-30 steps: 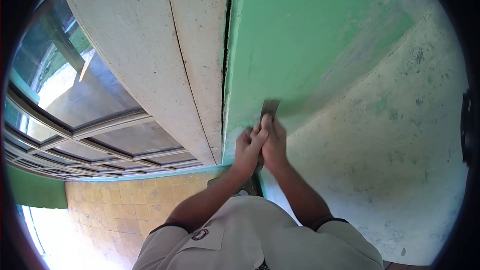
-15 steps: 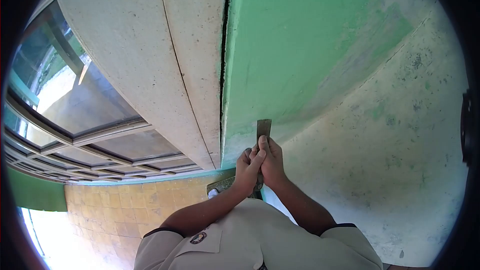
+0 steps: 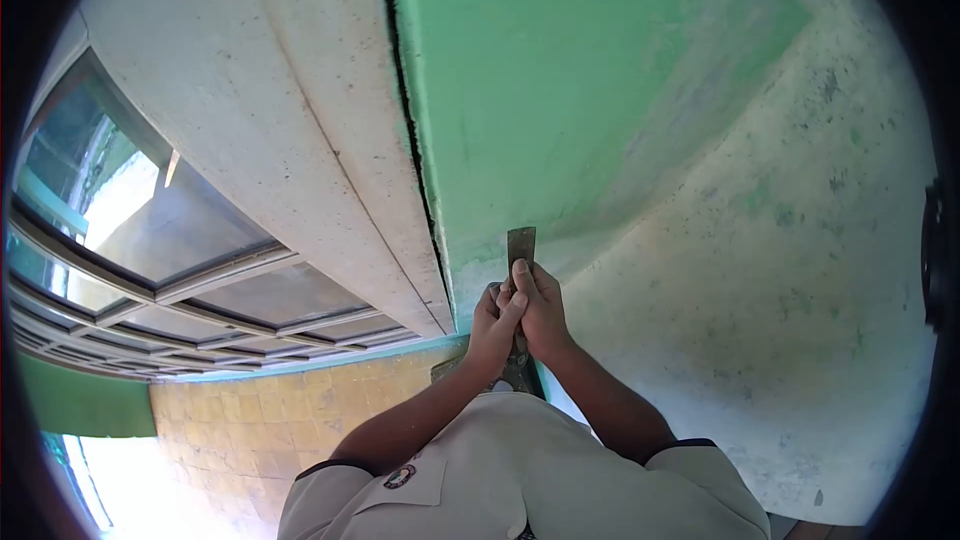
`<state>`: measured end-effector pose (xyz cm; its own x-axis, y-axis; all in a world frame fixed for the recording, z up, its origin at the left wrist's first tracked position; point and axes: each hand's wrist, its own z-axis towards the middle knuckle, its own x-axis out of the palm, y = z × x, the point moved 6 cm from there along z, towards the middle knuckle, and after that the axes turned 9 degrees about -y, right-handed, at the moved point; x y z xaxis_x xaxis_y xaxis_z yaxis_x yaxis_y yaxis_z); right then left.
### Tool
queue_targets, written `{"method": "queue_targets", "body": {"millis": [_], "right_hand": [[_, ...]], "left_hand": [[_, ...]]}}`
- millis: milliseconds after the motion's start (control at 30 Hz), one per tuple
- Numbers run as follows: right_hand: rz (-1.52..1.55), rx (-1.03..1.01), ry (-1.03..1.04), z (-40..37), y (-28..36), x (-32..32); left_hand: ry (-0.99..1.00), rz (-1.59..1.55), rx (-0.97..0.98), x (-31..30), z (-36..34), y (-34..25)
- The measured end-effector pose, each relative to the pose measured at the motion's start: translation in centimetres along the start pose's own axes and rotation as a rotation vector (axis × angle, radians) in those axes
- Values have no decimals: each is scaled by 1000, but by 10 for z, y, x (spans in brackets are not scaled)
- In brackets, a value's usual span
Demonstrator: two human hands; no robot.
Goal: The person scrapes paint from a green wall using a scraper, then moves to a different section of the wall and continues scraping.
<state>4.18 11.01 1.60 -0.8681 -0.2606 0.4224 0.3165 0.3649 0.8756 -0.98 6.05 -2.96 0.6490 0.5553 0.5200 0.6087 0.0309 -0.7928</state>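
A scraper (image 3: 521, 244) with a flat, dull metal blade points up and away from me, in front of the green wall (image 3: 540, 90). Close below the blade, my right hand (image 3: 541, 312) is wrapped around it, thumb laid along the metal. My left hand (image 3: 492, 332) is closed about the lower part, pressed against the right one. Fingers cover most of the handle; a dark end shows beneath them. In this view the blade tip overlaps the lower green paint, where it looks worn and greyish.
To the right spreads a patchy whitish wall (image 3: 740, 320) with dark specks. A pale wooden frame (image 3: 300, 110) borders the green wall across a dark gap. Further left is a paned window (image 3: 200, 210). Yellowish floor tiles (image 3: 300, 410) and a dark object (image 3: 447, 368) lie below.
The view has turned slightly, so the frame and gap lean more to the left. Both hands and the scraper appear slightly higher and further left, with the same grip.
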Motion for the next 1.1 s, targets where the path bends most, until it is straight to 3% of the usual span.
{"method": "queue_targets", "body": {"millis": [133,200,367,433,533,600,800,1033,1100], "right_hand": [[-207,-75,49,-23,-13,-30],[-167,96,20,-39,-25,-43],[-126,164,49,-58,-46,-65],[-160,175,88,-63,-42,-56],[-240,178,171,-68,-39,-39],[-156,186,149,-67,-47,-40],[-198,187,192,-76,-62,-51],[-165,208,84,-74,-72,-63],[-104,120,67,-59,-72,-67]], "left_hand": [[165,222,74,-23,-16,7],[153,378,93,-48,-15,13],[-8,425,-39,-62,-18,-24],[101,584,180,-37,-23,-38],[162,586,213,-20,-26,-35],[102,567,218,-16,-29,-40],[81,630,179,-38,-29,-40],[-87,390,439,-63,-28,-117],[-126,376,531,-75,-28,-145]]}}
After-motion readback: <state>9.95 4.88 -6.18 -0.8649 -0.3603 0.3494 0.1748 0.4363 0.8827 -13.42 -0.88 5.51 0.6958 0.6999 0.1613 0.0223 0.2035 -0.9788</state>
